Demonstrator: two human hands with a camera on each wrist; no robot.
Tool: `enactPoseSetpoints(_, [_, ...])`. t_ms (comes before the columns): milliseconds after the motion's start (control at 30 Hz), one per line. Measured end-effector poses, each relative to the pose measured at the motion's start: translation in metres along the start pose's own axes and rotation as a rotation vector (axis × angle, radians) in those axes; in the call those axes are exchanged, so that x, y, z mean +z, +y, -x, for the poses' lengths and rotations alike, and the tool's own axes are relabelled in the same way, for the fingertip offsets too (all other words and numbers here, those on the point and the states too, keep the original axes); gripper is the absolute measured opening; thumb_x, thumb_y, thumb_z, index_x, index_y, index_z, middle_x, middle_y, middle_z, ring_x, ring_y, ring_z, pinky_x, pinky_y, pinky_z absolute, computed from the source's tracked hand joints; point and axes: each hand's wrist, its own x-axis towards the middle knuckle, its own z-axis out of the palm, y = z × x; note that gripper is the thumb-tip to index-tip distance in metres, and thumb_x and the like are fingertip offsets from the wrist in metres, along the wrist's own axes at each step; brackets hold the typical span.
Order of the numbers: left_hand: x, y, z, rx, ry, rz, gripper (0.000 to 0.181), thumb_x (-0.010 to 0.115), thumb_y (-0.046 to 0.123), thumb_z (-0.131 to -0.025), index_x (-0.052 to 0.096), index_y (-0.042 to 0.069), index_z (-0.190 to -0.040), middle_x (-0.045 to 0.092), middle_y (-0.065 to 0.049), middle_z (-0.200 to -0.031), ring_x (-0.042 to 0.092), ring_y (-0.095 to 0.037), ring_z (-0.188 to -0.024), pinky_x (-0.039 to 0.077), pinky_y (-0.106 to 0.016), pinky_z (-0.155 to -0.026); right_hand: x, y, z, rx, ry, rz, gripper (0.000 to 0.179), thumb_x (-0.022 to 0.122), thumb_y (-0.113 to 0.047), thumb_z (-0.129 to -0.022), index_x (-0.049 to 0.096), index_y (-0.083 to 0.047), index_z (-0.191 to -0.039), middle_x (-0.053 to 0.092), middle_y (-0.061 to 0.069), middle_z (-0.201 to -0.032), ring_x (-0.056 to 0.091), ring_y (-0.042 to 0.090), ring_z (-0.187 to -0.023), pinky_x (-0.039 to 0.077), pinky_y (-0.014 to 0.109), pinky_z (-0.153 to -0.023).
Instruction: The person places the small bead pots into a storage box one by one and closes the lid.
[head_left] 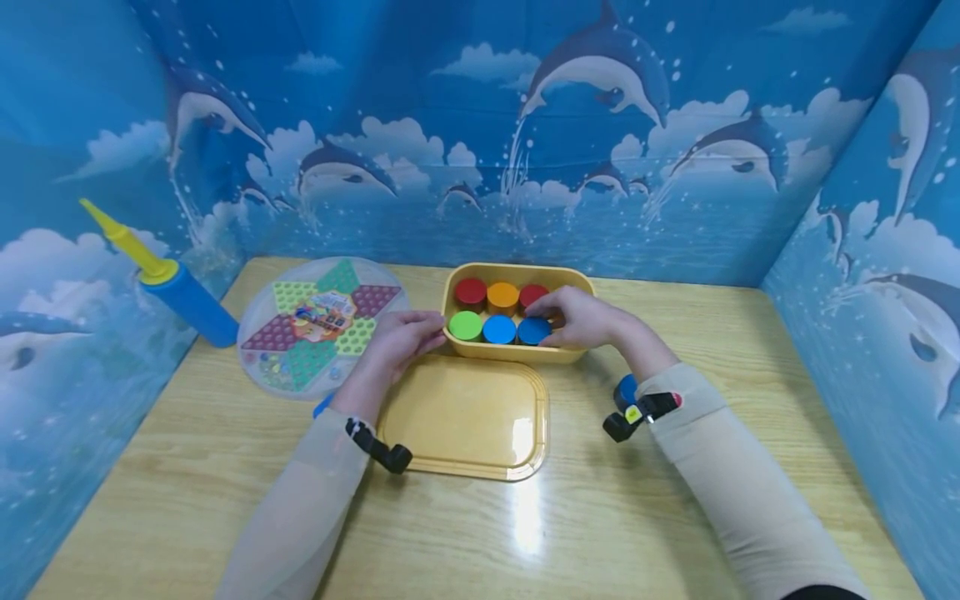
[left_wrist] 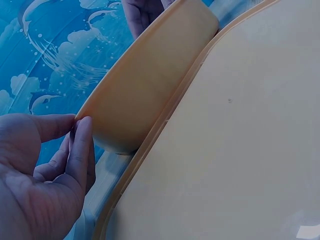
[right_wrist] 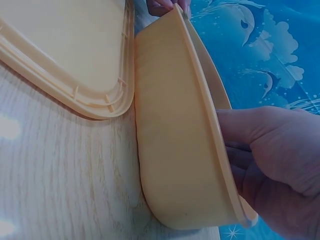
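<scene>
Several short round tubs with coloured tops stand in two rows inside a yellow plastic box: a red tub, an orange tub, another red tub, a green tub, a blue tub and a second blue tub. My right hand reaches over the box's right part, thumb and fingers around the second blue tub; in the right wrist view the wall hides the fingertips. At the left end, my left hand pinches the box rim between thumb and fingers.
A yellow lid lies on the table in front of the box. To the left are a round Chinese checkers board and a blue-and-yellow hand pump. One dark blue round object sits beside my right wrist, partly hidden.
</scene>
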Motion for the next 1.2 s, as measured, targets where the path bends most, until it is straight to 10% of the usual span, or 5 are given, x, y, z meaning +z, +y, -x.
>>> enactPoseSetpoints(367, [0.001,-0.003,0.001,0.015,-0.006,0.02,0.039,0.066,-0.001,-0.104,0.058,-0.013,-0.14,0.063,-0.022,-0.125,0.073,-0.012,-0.086,0.063,-0.025,-0.091,-0.007,-0.002,0.019,0.032,0.071,-0.11,0.056,0.082,-0.003,-0.093,0.06,0.005,-0.144,0.063,0.022,-0.142,0.06,0.037,-0.132,0.054,0.053,-0.111])
enactPoseSetpoints(1200, [0.002,-0.002,0.001,0.034,-0.007,0.023,0.039,0.065,-0.002,-0.104,0.056,-0.016,-0.14,0.062,-0.023,-0.126,0.073,-0.011,-0.086,0.063,-0.025,-0.091,-0.012,0.021,0.136,0.114,0.238,-0.089,0.056,0.085,-0.014,-0.093,0.063,0.002,-0.142,0.064,0.022,-0.141,0.061,0.04,-0.13,0.054,0.05,-0.109])
